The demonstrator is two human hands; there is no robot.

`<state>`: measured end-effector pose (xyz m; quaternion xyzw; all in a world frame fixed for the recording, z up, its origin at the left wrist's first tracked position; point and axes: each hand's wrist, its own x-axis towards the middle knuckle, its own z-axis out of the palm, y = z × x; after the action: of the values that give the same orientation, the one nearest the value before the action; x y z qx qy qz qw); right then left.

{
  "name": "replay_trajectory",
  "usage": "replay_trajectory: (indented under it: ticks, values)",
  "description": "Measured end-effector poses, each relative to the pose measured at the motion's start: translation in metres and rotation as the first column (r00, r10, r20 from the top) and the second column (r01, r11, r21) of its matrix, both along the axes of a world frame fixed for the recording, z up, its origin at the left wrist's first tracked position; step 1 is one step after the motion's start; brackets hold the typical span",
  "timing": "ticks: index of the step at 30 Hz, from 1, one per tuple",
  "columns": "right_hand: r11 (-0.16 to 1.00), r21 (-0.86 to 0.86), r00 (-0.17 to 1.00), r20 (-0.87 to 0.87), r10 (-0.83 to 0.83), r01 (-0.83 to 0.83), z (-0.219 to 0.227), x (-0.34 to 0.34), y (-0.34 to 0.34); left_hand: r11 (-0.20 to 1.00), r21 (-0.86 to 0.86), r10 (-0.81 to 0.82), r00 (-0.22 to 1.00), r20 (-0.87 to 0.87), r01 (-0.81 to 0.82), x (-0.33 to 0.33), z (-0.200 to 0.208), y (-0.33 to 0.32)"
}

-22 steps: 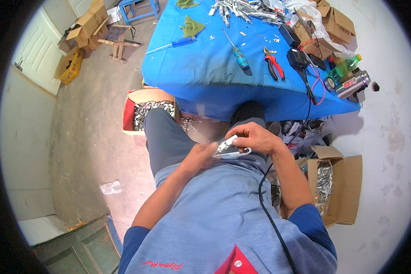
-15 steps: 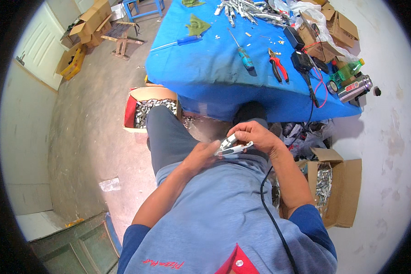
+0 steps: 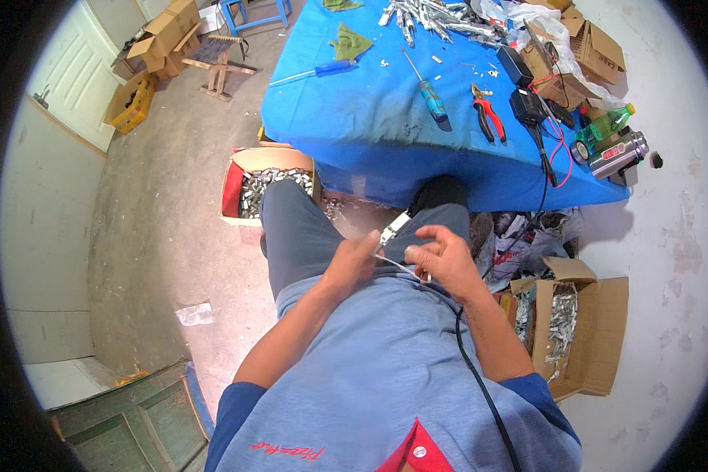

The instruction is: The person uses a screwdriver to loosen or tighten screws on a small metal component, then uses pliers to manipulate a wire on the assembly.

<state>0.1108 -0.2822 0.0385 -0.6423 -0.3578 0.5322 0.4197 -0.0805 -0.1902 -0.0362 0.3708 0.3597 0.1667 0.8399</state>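
My left hand [image 3: 352,263] is closed around one end of a silver-white metal fitting [image 3: 395,226], whose squarish body sticks out past the fingers toward the knees. A thin white strip [image 3: 400,267] runs from the same grip toward my right hand [image 3: 446,259]. That hand is just right of the fitting, its index finger and thumb apart and the other fingers bent. The far end of the strip lies by its lower fingers; whether they touch it, I cannot tell. Both hands are above my lap.
On the blue-covered table [image 3: 370,110] lie red-handled pliers [image 3: 488,114], two screwdrivers [image 3: 431,101] [image 3: 322,70], a heap of metal fittings [image 3: 436,17] and a steel flask [image 3: 619,154]. Boxes of metal pieces stand on the floor left [image 3: 232,189] and right [image 3: 602,334]. A black cable [image 3: 480,377] crosses my shirt.
My right hand has come off the fitting's body and drawn slightly back. The fitting now points more toward the table, and the white strip stands farther apart from it.
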Motion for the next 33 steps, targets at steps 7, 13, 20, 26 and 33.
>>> replay_trajectory:
  ticks: [7, 13, 20, 26, 33]
  values:
    - [0.960, -0.090, 0.964, -0.057, 0.260, -0.264, 0.002, -0.013, 0.006, 1.000, 0.016, 0.012, 1.000, 0.005, -0.012, -0.001, 0.001, 0.000]
    - [0.999, -0.021, 0.993, -0.119, 0.023, -0.026, -0.044, -0.020, 0.020, 0.999, -0.013, 0.030, 0.998, 0.055, -0.030, -0.001, -0.003, 0.000]
    - [0.990, 0.095, 0.954, -0.289, -0.076, 0.107, -0.042, -0.040, 0.018, 0.998, 0.054, -0.045, 0.999, 0.012, 0.044, 0.011, 0.013, -0.003]
    - [0.981, 0.173, 0.885, -0.465, 0.007, 0.083, -0.027, -0.010, 0.023, 0.988, 0.140, -0.067, 0.997, -0.024, 0.070, 0.010, 0.019, -0.007]
    - [0.994, 0.086, 0.781, -0.615, 0.112, -0.075, -0.019, 0.029, 0.020, 0.999, 0.012, -0.038, 0.998, 0.042, 0.038, 0.003, -0.004, 0.002]
